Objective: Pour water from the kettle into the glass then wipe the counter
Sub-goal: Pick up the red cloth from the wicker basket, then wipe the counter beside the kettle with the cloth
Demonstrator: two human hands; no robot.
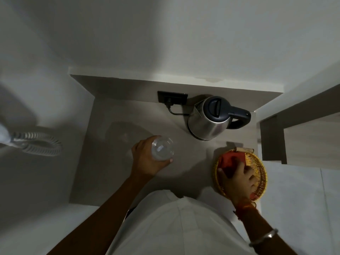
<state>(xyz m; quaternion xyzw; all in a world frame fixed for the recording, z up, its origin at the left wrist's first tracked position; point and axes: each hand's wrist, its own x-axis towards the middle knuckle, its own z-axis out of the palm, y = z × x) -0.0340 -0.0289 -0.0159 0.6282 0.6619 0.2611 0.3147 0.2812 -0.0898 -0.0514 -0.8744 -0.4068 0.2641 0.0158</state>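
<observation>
Left grip wraps glass | kettle apart, behind-right

At centre frame the left hand wraps its grip around a clear glass on the grey worktop. Upper right stands a steel kettle, plugged in. Lower right, the right hand presses a red cloth inside a yellow wicker basket.
</observation>
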